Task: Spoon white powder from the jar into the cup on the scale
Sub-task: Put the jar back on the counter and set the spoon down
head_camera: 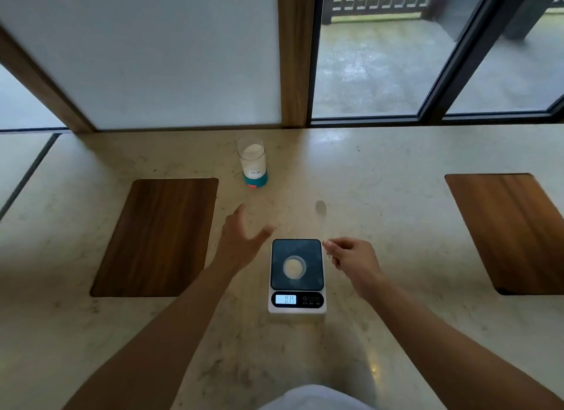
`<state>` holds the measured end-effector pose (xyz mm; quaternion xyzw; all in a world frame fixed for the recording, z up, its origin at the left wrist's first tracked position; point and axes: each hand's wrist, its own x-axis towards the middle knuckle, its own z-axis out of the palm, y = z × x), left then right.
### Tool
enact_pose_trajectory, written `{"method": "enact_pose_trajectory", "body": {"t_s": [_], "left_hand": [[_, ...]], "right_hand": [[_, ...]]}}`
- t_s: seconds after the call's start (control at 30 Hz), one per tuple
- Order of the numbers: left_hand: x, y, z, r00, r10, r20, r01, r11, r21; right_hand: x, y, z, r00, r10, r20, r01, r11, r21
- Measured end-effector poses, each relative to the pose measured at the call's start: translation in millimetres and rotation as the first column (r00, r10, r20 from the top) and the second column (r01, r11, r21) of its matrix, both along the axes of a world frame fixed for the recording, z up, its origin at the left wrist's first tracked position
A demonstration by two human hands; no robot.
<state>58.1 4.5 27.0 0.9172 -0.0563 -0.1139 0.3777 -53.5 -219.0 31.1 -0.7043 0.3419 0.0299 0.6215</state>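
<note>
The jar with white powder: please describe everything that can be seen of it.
The jar is a clear cylinder with a teal base and a small white label low on its side. It stands upright and open on the marble counter, well beyond the scale, mostly full of white powder. Nothing touches it; the open left hand is short of it.

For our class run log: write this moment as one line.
left hand open, reaching toward jar | right hand holds spoon | cup on scale

Marble table (396,153) carries jar (252,165), scale (297,276), mats (155,237).
</note>
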Motion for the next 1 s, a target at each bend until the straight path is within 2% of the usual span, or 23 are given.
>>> {"method": "enact_pose_trajectory", "body": {"t_s": [0.1, 0.23, 0.43, 0.63, 1.0], "left_hand": [[-13, 0, 0, 0.999, -0.013, 0.035, 0.013, 1.000, 0.003], [-22, 5, -5, 0.999, -0.045, -0.024, 0.046, 0.998, 0.042], [-37, 4, -5, 0.997, -0.067, -0.026, 0.068, 0.996, 0.065], [-55, 4, -12, 0.992, -0.082, -0.093, 0.090, 0.992, 0.093], [-62, 4, -20, 0.993, -0.030, -0.112, 0.037, 0.997, 0.064]], "right_hand": [[-16, -7, -11, 0.999, -0.013, -0.029, 0.009, 0.991, -0.137], [-37, -15, -22, 0.997, -0.015, -0.082, -0.002, 0.979, -0.206], [-52, -21, -37, 0.990, -0.018, -0.140, -0.006, 0.986, -0.167], [-61, -24, -49, 0.983, 0.000, -0.184, -0.025, 0.990, -0.135], [-74, -23, -66, 0.949, 0.073, -0.307, -0.121, 0.983, -0.140]]}}
